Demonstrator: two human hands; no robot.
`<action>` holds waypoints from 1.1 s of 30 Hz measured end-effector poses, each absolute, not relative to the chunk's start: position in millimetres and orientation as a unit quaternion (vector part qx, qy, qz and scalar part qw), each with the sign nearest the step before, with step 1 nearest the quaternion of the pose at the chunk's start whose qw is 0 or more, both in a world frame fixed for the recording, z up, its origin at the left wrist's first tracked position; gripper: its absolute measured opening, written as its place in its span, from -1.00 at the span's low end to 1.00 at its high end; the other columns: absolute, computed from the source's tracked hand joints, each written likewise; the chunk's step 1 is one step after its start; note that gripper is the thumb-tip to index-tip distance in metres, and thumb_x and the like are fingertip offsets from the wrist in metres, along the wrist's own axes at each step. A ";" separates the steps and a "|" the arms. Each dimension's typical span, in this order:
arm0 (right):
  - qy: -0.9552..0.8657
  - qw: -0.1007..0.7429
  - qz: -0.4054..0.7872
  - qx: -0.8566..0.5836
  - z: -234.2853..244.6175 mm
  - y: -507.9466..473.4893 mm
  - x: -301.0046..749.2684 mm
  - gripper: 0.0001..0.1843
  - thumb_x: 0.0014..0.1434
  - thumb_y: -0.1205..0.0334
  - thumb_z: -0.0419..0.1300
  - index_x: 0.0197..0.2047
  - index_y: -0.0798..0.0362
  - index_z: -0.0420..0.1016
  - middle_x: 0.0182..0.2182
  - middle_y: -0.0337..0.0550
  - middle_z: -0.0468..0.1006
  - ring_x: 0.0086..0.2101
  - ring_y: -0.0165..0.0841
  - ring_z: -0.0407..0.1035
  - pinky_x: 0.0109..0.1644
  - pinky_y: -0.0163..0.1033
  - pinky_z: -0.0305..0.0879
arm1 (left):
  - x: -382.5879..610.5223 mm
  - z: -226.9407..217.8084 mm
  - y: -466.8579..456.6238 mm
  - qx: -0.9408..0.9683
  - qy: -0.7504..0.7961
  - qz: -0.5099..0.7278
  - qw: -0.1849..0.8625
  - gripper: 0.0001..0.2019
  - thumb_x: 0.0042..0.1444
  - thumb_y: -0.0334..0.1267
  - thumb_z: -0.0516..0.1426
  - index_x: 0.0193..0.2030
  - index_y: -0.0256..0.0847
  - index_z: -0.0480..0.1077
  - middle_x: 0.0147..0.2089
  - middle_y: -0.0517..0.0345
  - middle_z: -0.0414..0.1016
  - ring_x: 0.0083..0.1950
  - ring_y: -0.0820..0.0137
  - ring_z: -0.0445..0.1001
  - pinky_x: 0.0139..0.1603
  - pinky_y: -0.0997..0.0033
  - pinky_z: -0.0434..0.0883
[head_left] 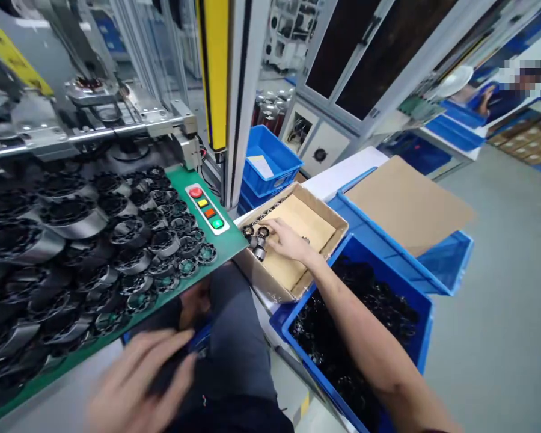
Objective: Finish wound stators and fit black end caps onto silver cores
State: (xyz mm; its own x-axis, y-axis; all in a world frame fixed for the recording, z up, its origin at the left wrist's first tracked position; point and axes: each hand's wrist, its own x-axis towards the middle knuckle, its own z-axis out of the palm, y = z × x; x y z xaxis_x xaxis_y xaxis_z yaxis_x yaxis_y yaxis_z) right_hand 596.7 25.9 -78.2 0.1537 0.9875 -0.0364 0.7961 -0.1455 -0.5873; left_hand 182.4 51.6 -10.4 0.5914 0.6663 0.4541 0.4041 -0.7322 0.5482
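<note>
My right hand (286,239) reaches into an open cardboard box (338,224) lined with a brown cardboard sheet (304,225). Its fingers close around small round metal and black parts (258,239) in the box's left corner. My left hand (139,379) hovers low in front of my lap, blurred by motion, fingers spread, just below the front edge of the green worktop (228,243). Nothing shows in that hand. Many black ring-shaped parts (117,240) in metal sleeves cover the worktop.
A button panel (206,208) with red, yellow, orange and green buttons sits at the worktop's right edge. Blue bins stand right of the box: one (424,316) filled with black parts, one (451,255) covered by cardboard. A yellow-striped machine post (216,72) rises behind. Another person (500,96) is far right.
</note>
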 end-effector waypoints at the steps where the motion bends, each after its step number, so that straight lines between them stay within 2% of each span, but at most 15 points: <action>1: -0.626 0.227 0.225 -0.712 -79.3 28.5 598.9 -0.46 0.52 0.20 0.38 0.50 0.04 0.56 0.35 0.10 0.66 0.32 -0.05 0.58 0.50 0.19 0.50 | 200.2 -15.1 46.3 0.886 0.270 0.316 0.206 -0.82 0.55 -0.09 0.26 0.18 0.12 0.67 -0.02 0.21 0.81 -0.06 0.26 0.83 -0.02 0.35 0.77; 3: -0.643 0.231 0.242 -0.689 -80.0 33.1 602.3 -0.55 0.51 0.15 0.39 0.39 0.01 0.63 0.29 0.06 0.71 0.28 -0.08 0.59 0.50 0.10 0.48 | 245.5 -26.9 38.3 0.907 0.250 0.243 0.235 -0.69 0.60 -0.17 0.20 0.39 0.00 0.56 0.23 0.02 0.77 0.25 0.16 0.81 0.26 0.22 0.78; 5: -0.649 0.231 0.247 -0.681 -80.3 35.6 604.4 -0.64 0.51 0.03 0.42 0.25 0.00 0.66 0.20 0.03 0.75 0.21 -0.08 0.60 0.44 0.06 0.47 | 294.9 -37.0 34.8 0.911 0.283 0.173 0.244 -0.54 0.60 -0.15 0.21 0.55 -0.16 0.44 0.48 -0.18 0.64 0.44 0.03 0.73 0.28 0.12 0.79; 8: -0.648 0.224 0.244 -0.686 -81.9 32.9 607.6 -0.64 0.46 -0.09 0.48 0.08 0.00 0.64 0.05 -0.04 0.76 0.07 -0.09 0.59 0.36 0.04 0.43 | 355.9 -40.2 36.1 0.910 0.358 0.049 0.203 -0.33 0.61 -0.13 0.21 0.73 -0.32 0.26 0.70 -0.45 0.36 0.45 -0.11 0.72 0.23 0.05 0.79; 10: -0.645 0.217 0.241 -0.691 -83.5 26.7 610.9 -0.66 0.47 -0.08 0.47 0.06 -0.01 0.63 0.00 -0.07 0.74 0.03 -0.11 0.58 0.32 0.01 0.42 | 382.2 -35.5 39.0 0.905 0.393 -0.018 0.161 -0.32 0.66 -0.10 0.16 0.77 -0.33 0.21 0.75 -0.50 0.27 0.42 -0.14 0.73 0.22 0.05 0.77; 12: -0.640 0.212 0.234 -0.701 -85.0 18.5 614.7 -0.68 0.51 -0.09 0.44 0.07 -0.01 0.64 0.00 -0.05 0.71 0.03 -0.10 0.56 0.30 0.01 0.41 | 397.9 -29.8 42.4 0.902 0.409 -0.049 0.133 -0.39 0.70 -0.07 0.08 0.76 -0.24 0.27 0.74 -0.43 0.30 0.32 -0.07 0.78 0.15 0.11 0.76; 15: -0.627 0.206 0.218 -0.719 -86.4 7.3 618.6 -0.69 0.55 -0.08 0.40 0.07 -0.01 0.68 0.04 0.04 0.66 0.09 -0.05 0.54 0.34 0.07 0.41 | 408.4 -24.9 47.9 0.904 0.406 -0.065 0.119 -0.50 0.72 -0.10 0.02 0.66 -0.03 0.42 0.64 -0.20 0.46 0.09 0.07 0.84 -0.06 0.21 0.70; 18: -0.631 0.204 0.210 -0.719 -85.8 2.0 618.7 -0.75 0.53 -0.02 0.44 -0.04 -0.01 0.68 0.08 0.04 0.65 0.14 -0.06 0.53 0.37 0.04 0.41 | 411.6 -23.0 53.6 0.906 0.403 -0.072 0.110 -0.53 0.71 -0.08 0.06 0.63 0.06 0.44 0.57 -0.10 0.52 0.03 0.11 0.82 -0.12 0.22 0.64; 22: -0.625 0.203 0.183 -0.731 -81.1 -2.5 615.8 -0.86 0.42 0.18 0.51 -0.08 -0.02 0.65 0.19 0.06 0.65 0.20 -0.01 0.49 0.39 0.09 0.42 | 414.9 -18.0 57.3 0.903 0.409 -0.088 0.099 -0.52 0.66 -0.06 0.15 0.59 -0.11 0.45 0.48 -0.24 0.55 0.13 0.04 0.79 -0.01 0.18 0.64; 24: -0.613 0.195 0.165 -0.747 -76.5 -7.8 613.6 -0.91 0.40 0.30 0.46 -0.09 -0.04 0.66 0.10 0.07 0.69 0.21 0.07 0.46 0.39 0.18 0.39 | 417.2 -14.8 57.0 0.906 0.399 -0.098 0.101 -0.55 0.66 -0.07 0.15 0.54 -0.14 0.48 0.40 -0.25 0.61 0.27 0.01 0.74 0.11 0.17 0.63; 26: -0.603 0.189 0.153 -0.760 -70.3 -15.7 609.4 -0.87 0.38 0.36 0.46 -0.10 -0.06 0.66 0.06 0.07 0.70 0.24 0.12 0.43 0.43 0.25 0.35 | 419.5 -12.4 56.3 0.909 0.389 -0.105 0.105 -0.58 0.68 -0.07 0.12 0.50 -0.13 0.52 0.35 -0.24 0.65 0.37 0.02 0.68 0.19 0.18 0.61; 28: -0.586 0.189 0.140 -0.776 -63.7 -25.4 600.8 -0.84 0.36 0.32 0.50 -0.04 -0.07 0.67 0.18 0.10 0.68 0.31 0.16 0.40 0.49 0.28 0.32 | 421.2 -11.6 56.1 0.911 0.383 -0.108 0.108 -0.62 0.70 -0.07 0.09 0.44 -0.12 0.55 0.31 -0.22 0.68 0.39 0.02 0.67 0.22 0.18 0.60; 30: -0.550 0.193 0.130 -0.802 -58.9 -35.2 587.1 -0.86 0.45 0.20 0.45 0.05 -0.04 0.68 0.27 0.17 0.63 0.33 0.17 0.40 0.47 0.25 0.36 | 422.5 -12.3 56.9 0.912 0.379 -0.108 0.113 -0.64 0.71 -0.11 0.07 0.42 -0.09 0.57 0.26 -0.19 0.70 0.35 0.02 0.69 0.21 0.17 0.60; 31: -0.530 0.194 0.132 -0.815 -57.7 -39.4 578.9 -0.85 0.53 0.12 0.39 0.06 -0.03 0.69 0.24 0.18 0.64 0.30 0.15 0.44 0.42 0.20 0.41 | 423.2 -13.0 57.7 0.913 0.377 -0.107 0.115 -0.64 0.71 -0.13 0.07 0.42 -0.08 0.57 0.26 -0.19 0.70 0.34 0.01 0.70 0.20 0.16 0.60; 33: -0.498 0.189 0.163 -0.830 -58.0 -44.8 562.0 -0.72 0.64 0.00 0.28 0.00 -0.01 0.71 0.05 0.12 0.71 0.10 0.01 0.58 0.21 0.04 0.51 | 424.9 -14.4 60.1 0.912 0.377 -0.106 0.120 -0.65 0.70 -0.17 0.06 0.41 -0.07 0.59 0.28 -0.18 0.69 0.29 0.00 0.72 0.14 0.14 0.61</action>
State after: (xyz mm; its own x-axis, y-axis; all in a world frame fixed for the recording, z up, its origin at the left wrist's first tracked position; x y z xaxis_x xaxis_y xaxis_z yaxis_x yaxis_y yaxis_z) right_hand 562.0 -44.8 -58.0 0.4504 0.8891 -0.0816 0.7659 -0.4317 -0.4765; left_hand 424.9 60.1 -14.4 0.6933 0.6623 -0.2840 0.7133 -0.6869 0.1393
